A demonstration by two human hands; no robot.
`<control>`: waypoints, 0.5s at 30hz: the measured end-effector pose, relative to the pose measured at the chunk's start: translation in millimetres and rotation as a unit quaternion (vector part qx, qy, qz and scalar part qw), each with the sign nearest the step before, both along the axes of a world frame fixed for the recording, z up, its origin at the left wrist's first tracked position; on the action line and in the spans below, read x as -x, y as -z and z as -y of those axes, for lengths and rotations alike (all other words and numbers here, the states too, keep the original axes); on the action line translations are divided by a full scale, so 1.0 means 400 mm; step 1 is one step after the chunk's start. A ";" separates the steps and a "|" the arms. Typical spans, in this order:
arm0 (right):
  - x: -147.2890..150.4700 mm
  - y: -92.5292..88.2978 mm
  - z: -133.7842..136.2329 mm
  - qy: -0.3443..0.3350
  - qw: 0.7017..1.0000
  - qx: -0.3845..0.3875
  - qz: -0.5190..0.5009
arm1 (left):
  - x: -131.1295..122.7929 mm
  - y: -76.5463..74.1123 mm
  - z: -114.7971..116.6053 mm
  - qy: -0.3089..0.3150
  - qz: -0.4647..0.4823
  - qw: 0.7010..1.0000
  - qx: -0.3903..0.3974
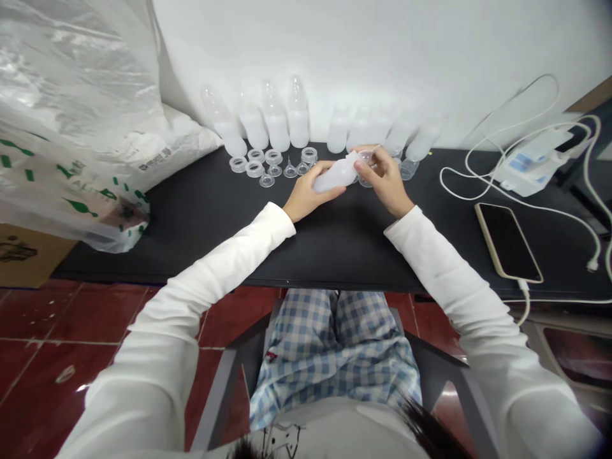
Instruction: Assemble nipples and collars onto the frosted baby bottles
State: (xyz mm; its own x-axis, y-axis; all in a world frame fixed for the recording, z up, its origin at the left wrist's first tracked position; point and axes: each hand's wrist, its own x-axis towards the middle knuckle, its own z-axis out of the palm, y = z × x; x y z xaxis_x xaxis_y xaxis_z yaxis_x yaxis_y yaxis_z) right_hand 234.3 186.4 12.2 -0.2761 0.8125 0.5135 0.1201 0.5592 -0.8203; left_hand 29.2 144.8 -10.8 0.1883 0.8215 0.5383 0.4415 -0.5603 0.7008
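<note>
In my left hand (310, 190) is a frosted white baby bottle (335, 176), tilted with its neck up and to the right. The fingers of my right hand (384, 177) are closed at the bottle's mouth on a clear plastic part (366, 155); its exact kind is partly hidden by the fingers. Left of my hands lie several clear collar rings (255, 169) and soft nipples (266, 181). More clear parts (408, 168) sit behind and right of my right hand.
Bottles with clear domed caps (275, 115) stand against the wall, left of several open-necked bottles (421, 140). Plastic bags (86, 185) fill the left side. A phone (509, 242), white cables (535, 205) and a white box-shaped device (533, 160) lie on the right of the black table (201, 229).
</note>
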 end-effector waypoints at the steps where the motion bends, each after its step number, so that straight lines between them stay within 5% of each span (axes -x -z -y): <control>1: -0.001 0.003 -0.003 0.003 1.000 0.000 -0.005 | 0.000 0.000 0.001 -0.003 -0.009 1.000 -0.010; 8: 0.002 0.010 -0.003 0.033 0.999 0.031 0.009 | -0.009 -0.005 0.018 -0.080 -0.162 0.979 -0.097; 15: 0.013 0.004 0.009 0.009 0.991 0.126 -0.040 | -0.021 -0.018 0.034 -0.134 -0.217 0.960 -0.115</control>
